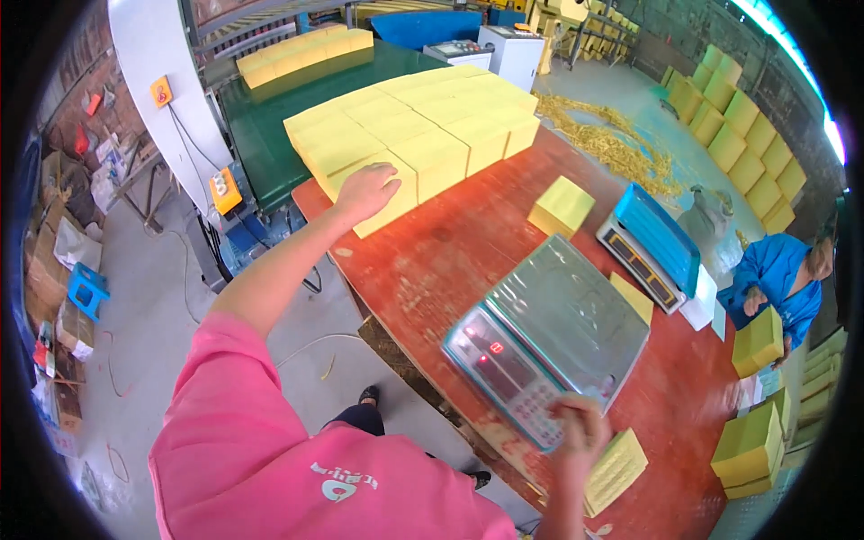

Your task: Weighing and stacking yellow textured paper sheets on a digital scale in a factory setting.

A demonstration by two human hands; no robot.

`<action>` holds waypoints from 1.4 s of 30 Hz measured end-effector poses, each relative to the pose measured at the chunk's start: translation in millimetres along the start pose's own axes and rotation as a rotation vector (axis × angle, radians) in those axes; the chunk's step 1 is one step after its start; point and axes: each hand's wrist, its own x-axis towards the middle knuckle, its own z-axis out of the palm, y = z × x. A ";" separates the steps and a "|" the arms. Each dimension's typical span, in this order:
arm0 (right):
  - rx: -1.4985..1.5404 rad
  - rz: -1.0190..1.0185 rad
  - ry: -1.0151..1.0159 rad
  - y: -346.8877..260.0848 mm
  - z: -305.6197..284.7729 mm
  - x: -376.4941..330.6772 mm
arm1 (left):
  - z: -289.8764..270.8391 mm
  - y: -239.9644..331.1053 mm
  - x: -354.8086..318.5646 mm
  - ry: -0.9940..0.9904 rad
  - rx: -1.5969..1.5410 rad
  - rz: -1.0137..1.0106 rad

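My left hand [367,192] rests on the near left corner of a group of yellow paper stacks [423,117], its fingers lying over the top. The stacks sit packed side by side, partly on the red table [450,252]. My right hand [583,430] hovers by the keypad corner of a digital scale [567,315], its fingers smeared by motion. The scale's flat metal pan carries nothing, and its red display is lit. A single yellow paper stack [616,472] stands just beside my right hand. Another stack [562,205] lies beyond the scale.
A second scale with a blue pan [661,229] stands on the right. A person in blue [783,279] handles a yellow stack [759,342] there. A green conveyor [261,135] adjoins the table at the far left. Yellow scraps [612,144] and piled stacks [738,126] lie behind.
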 end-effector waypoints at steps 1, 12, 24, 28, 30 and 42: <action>0.047 0.049 -0.085 5.3 47.6 7.7 | 0.4 -23.4 7.4 -0.102 0.048 -0.008; 0.396 0.476 -0.606 99.7 327.7 37.1 | 26.9 -102.7 12.2 -0.346 0.123 0.323; 0.693 0.481 -0.450 81.1 315.8 9.3 | -43.8 -30.5 -121.7 -0.292 -0.361 0.100; -0.071 -0.053 -0.326 6.3 246.4 17.2 | -23.5 2.8 -130.1 -0.513 -1.477 -0.517; -0.291 -0.257 -0.162 -32.9 214.5 22.9 | 2.7 36.9 -130.3 -0.599 -1.620 -0.369; -0.953 -0.351 0.280 -51.6 20.7 105.2 | 87.6 327.5 -48.0 -0.935 -2.519 -0.600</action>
